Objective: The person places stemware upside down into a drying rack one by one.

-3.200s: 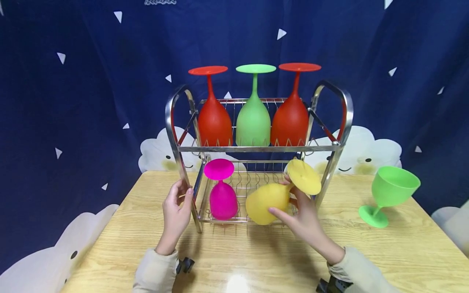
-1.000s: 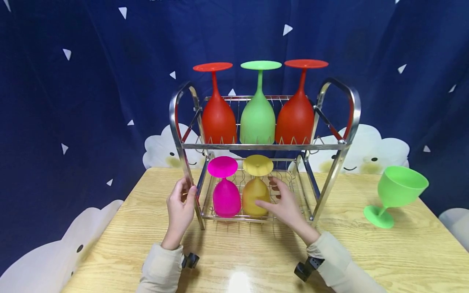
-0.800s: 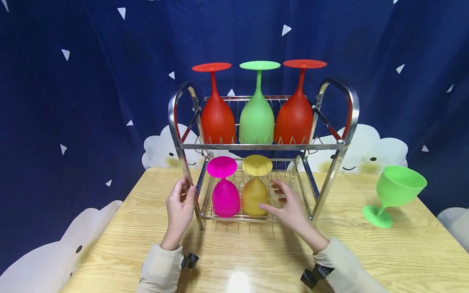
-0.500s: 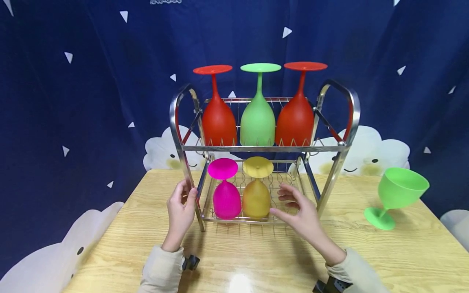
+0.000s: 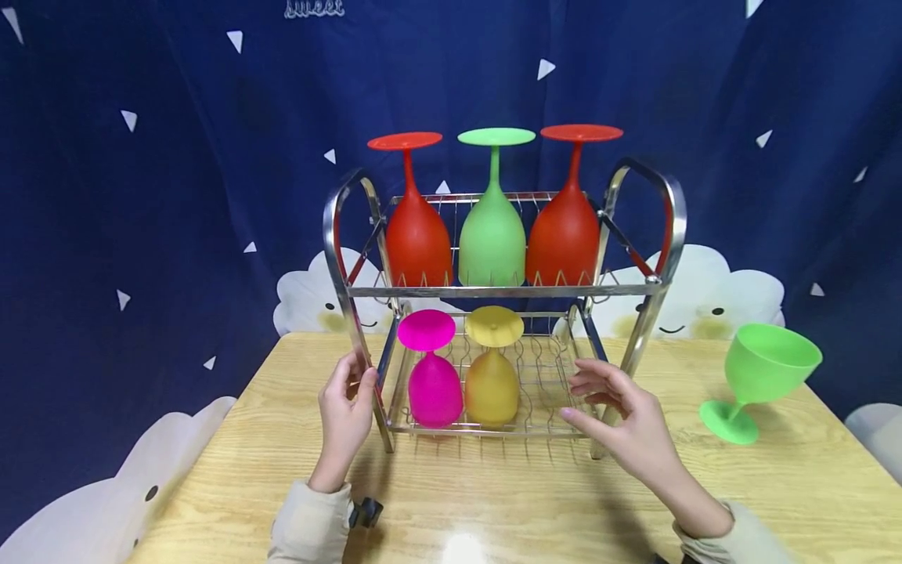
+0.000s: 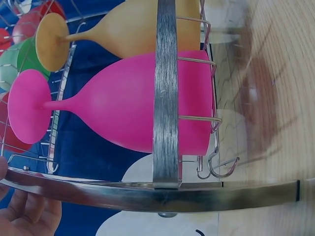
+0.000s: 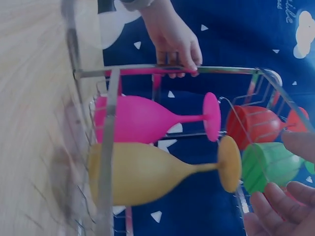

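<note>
My left hand (image 5: pixel 345 411) grips the left front leg of a two-tier metal rack (image 5: pixel 493 291); in the right wrist view its thumb and fingers wrap that bar. On the lower tier, a magenta goblet (image 5: pixel 434 392) stands upside down at the left, with a yellow goblet (image 5: pixel 492 388) inverted beside it. My right hand (image 5: pixel 630 415) is by the rack's right front leg, fingers loosely bent and holding nothing. It is apart from the yellow goblet. The left wrist view shows the magenta goblet (image 6: pixel 123 103) behind the rack's side bar.
Along the upper tier stand a red goblet (image 5: pixel 419 243), a green goblet (image 5: pixel 492 243) and another red goblet (image 5: pixel 562 243), all inverted. Right of the rack, a light green goblet (image 5: pixel 768 360) stands upright on the wooden table (image 5: pixel 493 501). A dark blue curtain hangs behind.
My right hand held the yellow goblet tilted; the goblet now stands inverted on the lower tier. That hand has let go and drawn away right. My left hand has kept its grip.
</note>
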`<action>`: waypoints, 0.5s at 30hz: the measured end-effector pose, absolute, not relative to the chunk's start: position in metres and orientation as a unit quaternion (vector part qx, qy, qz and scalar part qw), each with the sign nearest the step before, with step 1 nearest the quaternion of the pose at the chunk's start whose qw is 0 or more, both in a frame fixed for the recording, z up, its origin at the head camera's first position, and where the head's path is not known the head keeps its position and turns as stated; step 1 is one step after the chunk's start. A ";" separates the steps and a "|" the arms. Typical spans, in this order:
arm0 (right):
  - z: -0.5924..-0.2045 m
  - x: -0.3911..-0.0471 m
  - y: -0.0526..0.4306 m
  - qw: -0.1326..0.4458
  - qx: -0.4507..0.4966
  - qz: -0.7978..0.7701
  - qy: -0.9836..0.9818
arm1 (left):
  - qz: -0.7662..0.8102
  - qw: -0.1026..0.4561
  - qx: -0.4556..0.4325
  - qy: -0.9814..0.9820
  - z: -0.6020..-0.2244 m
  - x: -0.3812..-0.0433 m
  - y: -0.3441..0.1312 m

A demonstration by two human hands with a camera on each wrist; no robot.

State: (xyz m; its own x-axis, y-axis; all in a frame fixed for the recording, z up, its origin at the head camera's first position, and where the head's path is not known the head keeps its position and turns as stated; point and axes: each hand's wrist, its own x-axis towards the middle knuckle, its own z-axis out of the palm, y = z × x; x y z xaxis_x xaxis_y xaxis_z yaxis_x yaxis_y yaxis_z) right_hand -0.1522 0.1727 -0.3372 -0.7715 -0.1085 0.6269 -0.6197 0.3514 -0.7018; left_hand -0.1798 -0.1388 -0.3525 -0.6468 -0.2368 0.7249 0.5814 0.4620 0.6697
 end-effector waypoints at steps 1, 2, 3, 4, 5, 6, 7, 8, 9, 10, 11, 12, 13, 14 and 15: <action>-0.336 -0.151 0.175 0.249 0.229 0.519 -0.785 | -0.504 0.406 -0.115 -0.754 -0.353 -0.179 -0.139; -0.335 -0.149 0.178 0.252 0.227 0.518 -0.785 | -0.504 0.406 -0.115 -0.754 -0.353 -0.179 -0.139; -0.334 -0.148 0.181 0.256 0.225 0.515 -0.786 | -0.503 0.407 -0.115 -0.754 -0.354 -0.179 -0.139; -0.334 -0.147 0.183 0.258 0.223 0.513 -0.788 | -0.502 0.407 -0.114 -0.755 -0.354 -0.179 -0.139; -0.333 -0.145 0.186 0.261 0.222 0.510 -0.789 | -0.501 0.408 -0.112 -0.755 -0.354 -0.179 -0.139; -0.332 -0.144 0.189 0.264 0.218 0.506 -0.792 | -0.502 0.407 -0.111 -0.755 -0.354 -0.179 -0.139; -0.332 -0.143 0.192 0.266 0.216 0.504 -0.793 | -0.502 0.407 -0.111 -0.756 -0.354 -0.179 -0.139; -0.331 -0.142 0.194 0.269 0.214 0.502 -0.793 | -0.501 0.407 -0.110 -0.756 -0.354 -0.179 -0.139; -0.331 -0.142 0.197 0.272 0.210 0.500 -0.795 | -0.499 0.408 -0.111 -0.756 -0.354 -0.180 -0.139; -0.330 -0.141 0.200 0.273 0.208 0.498 -0.796 | -0.499 0.409 -0.112 -0.756 -0.354 -0.180 -0.139; -0.330 -0.140 0.203 0.274 0.206 0.496 -0.798 | -0.499 0.409 -0.113 -0.755 -0.354 -0.180 -0.139; -0.330 -0.139 0.206 0.275 0.206 0.492 -0.800 | -0.498 0.410 -0.114 -0.756 -0.353 -0.180 -0.139; -0.330 -0.139 0.208 0.276 0.204 0.491 -0.801 | -0.496 0.411 -0.115 -0.756 -0.353 -0.180 -0.138; -0.330 -0.138 0.211 0.278 0.202 0.488 -0.802 | -0.496 0.411 -0.115 -0.756 -0.353 -0.179 -0.138; -0.331 -0.138 0.213 0.280 0.198 0.485 -0.804 | -0.496 0.410 -0.115 -0.756 -0.353 -0.179 -0.138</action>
